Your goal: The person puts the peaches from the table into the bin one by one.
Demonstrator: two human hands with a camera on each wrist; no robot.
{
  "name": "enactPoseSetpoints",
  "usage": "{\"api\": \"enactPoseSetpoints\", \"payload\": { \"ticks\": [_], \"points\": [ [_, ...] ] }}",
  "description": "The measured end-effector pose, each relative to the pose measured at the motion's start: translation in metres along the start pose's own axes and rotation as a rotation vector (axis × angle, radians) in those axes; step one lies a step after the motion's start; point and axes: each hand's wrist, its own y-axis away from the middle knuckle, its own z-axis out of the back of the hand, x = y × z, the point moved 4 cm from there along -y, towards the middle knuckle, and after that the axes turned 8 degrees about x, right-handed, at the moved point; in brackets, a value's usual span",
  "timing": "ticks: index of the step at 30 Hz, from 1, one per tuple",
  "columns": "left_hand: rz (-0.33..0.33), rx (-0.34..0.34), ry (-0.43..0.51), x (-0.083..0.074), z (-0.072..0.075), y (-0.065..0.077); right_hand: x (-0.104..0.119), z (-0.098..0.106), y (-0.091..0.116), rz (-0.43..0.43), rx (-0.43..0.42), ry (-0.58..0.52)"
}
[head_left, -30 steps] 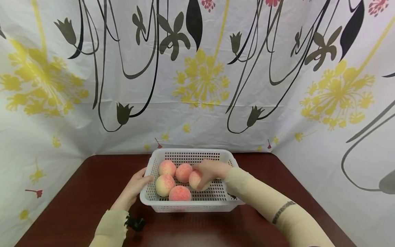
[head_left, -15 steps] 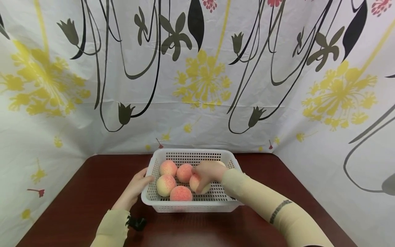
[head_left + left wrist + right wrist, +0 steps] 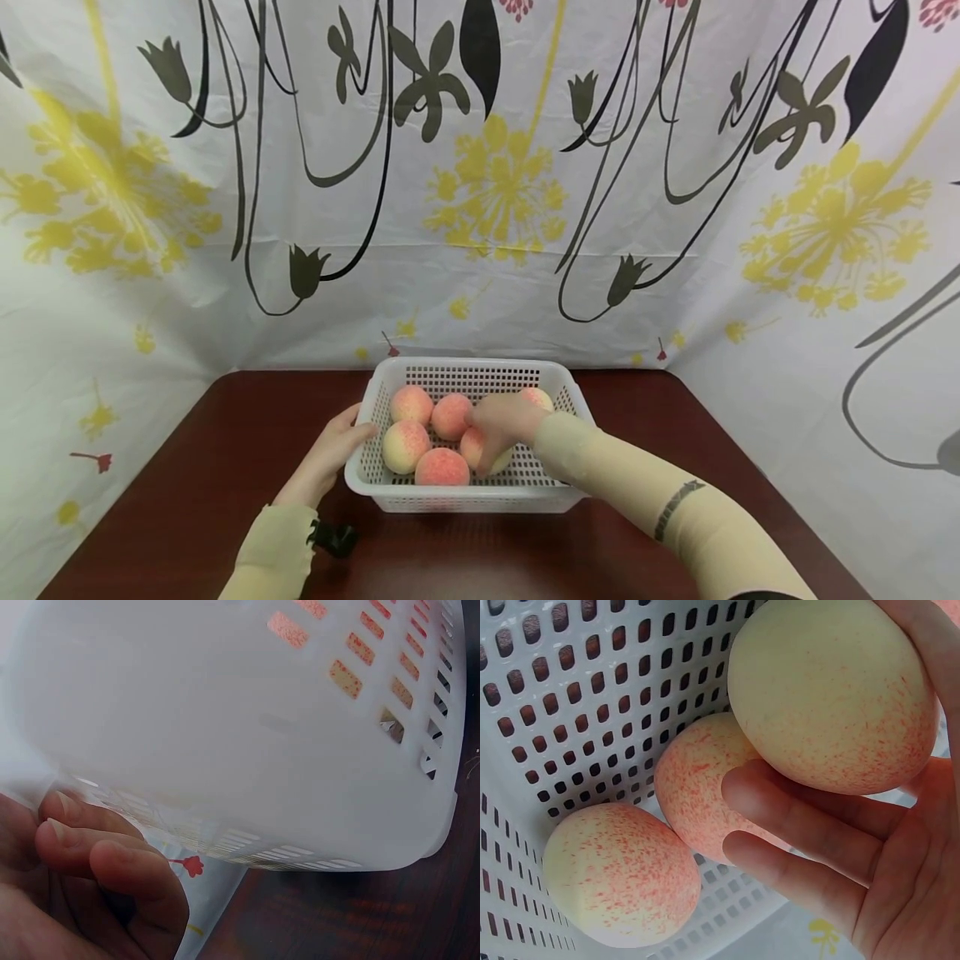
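Observation:
A white perforated plastic basket [image 3: 468,493] holds several pink-and-yellow peaches. My left hand [image 3: 330,454] grips its left rim, thumb over the edge and fingers outside; in the left wrist view the curled fingers [image 3: 127,859] lie against the outer wall. Inside the basket my right hand [image 3: 506,421] holds a peach [image 3: 829,697] near the middle, thumb on one side and fingers on the other. To its left sit a front peach [image 3: 442,468], a yellowish peach [image 3: 406,446] and two more behind. One peach [image 3: 537,398] shows behind the right hand, near the far right corner.
The basket stands on a dark red-brown table [image 3: 187,483]. A white floral-patterned sheet [image 3: 495,300] hangs behind and on both sides. A small black device [image 3: 335,539] is strapped at the left wrist.
The right hand has shifted slightly left with its fingers around the peach, uncovering the peach near the far right corner. The left hand keeps its grip on the rim.

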Motion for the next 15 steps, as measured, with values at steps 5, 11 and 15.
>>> {"api": "enactPoseSetpoints", "payload": {
  "ticks": [5, 11, 15],
  "points": [
    [0.002, -0.004, -0.006, 0.0005, 0.0016, -0.0005, 0.0027, -0.0005, -0.0006, 0.012, -0.025, 0.055],
    [-0.003, -0.003, 0.0, 0.0007, 0.0006, -0.0021, 0.0041, -0.0015, -0.0005, 0.009, -0.053, 0.106],
    [0.0, -0.005, 0.003, 0.0008, 0.0001, -0.002, 0.0057, -0.0012, 0.0005, 0.005, -0.06, 0.126]
  ]
}}
